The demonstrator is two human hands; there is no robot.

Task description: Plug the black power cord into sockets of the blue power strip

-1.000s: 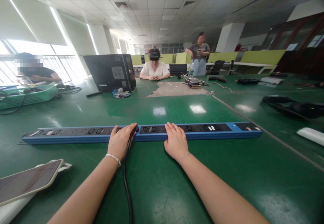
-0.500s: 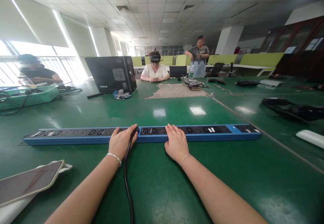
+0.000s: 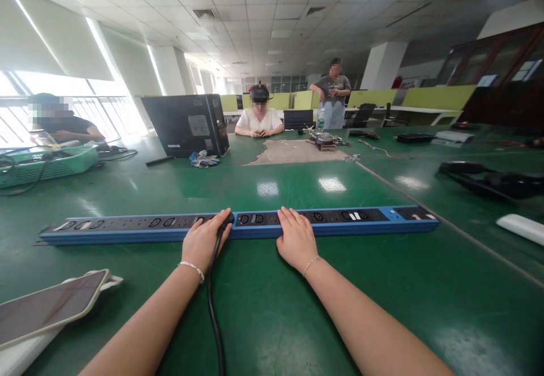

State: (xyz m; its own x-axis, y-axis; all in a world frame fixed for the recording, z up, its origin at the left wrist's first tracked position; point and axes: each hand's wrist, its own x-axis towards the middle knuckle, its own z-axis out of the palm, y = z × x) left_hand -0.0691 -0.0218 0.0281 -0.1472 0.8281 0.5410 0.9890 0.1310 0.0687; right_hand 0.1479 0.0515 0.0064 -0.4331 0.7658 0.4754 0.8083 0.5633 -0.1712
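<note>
A long blue power strip [image 3: 357, 230] with black sockets lies across the green table in front of me. Near its middle, my left hand [image 3: 204, 242] is closed around a black plug [image 3: 228, 218], which sits at the strip's sockets. How deep the plug is seated cannot be told. From the plug a black cable [image 3: 213, 313] runs down toward the bottom edge of the picture. To the right, my right hand [image 3: 298, 239] rests on the strip with its fingers laid over the top.
A phone [image 3: 55, 308] lies at the left front. Farther back are a green basket [image 3: 68, 166], a black computer case [image 3: 182, 124], gloves [image 3: 204, 159] and a black object [image 3: 488, 180] at right. One person [image 3: 259, 116] sits opposite, another stands behind, and one sits at left.
</note>
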